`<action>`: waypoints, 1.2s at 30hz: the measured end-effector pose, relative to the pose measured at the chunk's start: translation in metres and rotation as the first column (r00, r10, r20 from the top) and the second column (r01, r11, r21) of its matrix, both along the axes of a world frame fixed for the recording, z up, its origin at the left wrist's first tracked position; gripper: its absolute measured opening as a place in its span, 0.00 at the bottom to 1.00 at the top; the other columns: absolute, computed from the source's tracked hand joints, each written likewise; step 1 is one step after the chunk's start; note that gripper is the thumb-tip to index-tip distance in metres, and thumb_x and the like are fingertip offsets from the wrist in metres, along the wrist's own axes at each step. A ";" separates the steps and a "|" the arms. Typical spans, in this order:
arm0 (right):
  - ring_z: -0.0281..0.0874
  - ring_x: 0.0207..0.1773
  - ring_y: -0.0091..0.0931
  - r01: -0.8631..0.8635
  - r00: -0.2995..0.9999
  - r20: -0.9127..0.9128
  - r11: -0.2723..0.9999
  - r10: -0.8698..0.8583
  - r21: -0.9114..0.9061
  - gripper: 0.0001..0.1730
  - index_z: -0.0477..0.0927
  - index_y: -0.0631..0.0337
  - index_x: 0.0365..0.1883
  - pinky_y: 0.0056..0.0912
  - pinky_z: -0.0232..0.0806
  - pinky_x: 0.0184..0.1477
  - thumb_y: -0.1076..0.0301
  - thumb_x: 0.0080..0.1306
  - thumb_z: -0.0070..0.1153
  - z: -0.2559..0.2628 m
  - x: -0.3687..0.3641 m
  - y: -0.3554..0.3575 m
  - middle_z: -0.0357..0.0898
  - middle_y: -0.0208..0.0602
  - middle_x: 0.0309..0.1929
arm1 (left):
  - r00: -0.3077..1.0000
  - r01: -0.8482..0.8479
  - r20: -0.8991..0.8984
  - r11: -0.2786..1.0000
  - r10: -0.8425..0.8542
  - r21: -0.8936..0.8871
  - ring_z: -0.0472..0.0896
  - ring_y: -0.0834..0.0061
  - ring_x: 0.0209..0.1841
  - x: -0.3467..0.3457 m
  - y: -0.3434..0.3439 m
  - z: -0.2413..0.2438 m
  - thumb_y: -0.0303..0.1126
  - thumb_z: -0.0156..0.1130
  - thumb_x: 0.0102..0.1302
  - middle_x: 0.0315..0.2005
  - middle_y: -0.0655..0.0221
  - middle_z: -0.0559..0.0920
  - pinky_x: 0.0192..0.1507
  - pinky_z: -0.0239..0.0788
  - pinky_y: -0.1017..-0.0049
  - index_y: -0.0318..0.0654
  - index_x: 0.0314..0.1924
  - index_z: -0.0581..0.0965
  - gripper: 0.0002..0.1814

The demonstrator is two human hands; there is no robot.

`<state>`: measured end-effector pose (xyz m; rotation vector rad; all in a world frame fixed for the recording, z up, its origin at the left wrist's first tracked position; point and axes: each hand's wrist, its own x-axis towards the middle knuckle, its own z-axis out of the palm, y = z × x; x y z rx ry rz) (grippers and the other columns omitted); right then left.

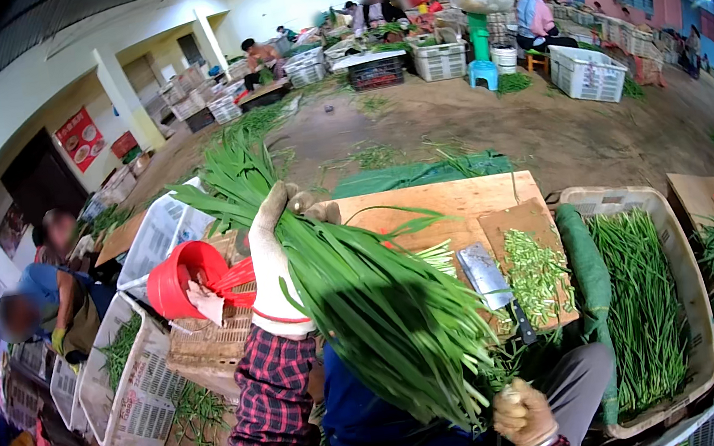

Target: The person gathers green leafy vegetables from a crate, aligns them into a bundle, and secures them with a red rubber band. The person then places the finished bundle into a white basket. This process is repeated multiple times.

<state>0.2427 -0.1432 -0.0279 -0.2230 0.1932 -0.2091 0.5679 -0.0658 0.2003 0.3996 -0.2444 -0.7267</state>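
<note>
My left hand [278, 233], in a whitish knit glove, grips a large bunch of garlic chives [366, 289] around its leafy part. The leaf tips point up and away, and the pale stem ends slant down towards my right knee. Just below those ends my right hand [524, 414] is closed in a fist, with a few thin green strands [499, 370] coming out at its top. On the wooden board [435, 202] before me lies a cleaver [484, 276] with a black handle. Chopped pale stem ends [532, 271] are scattered beside the blade.
A plastic crate [693, 287] of chives stands at my right, a rolled green cloth [585, 274] along its near side. To the left are a red bucket [168, 281] with red ties [233, 281] and white crates [132, 388]. A co-worker [62, 295] sits at far left.
</note>
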 end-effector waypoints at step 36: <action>0.54 0.73 0.28 -0.311 0.931 -0.277 0.915 0.238 -0.259 0.30 0.54 0.63 0.72 0.31 0.48 0.73 0.61 0.76 0.40 0.018 0.047 -0.021 0.56 0.41 0.72 | 0.912 0.302 0.222 0.930 -0.345 0.209 0.74 0.73 0.34 -0.077 -0.011 -0.046 0.41 0.54 0.68 0.28 0.76 0.70 0.56 0.66 0.53 0.47 0.35 0.67 0.09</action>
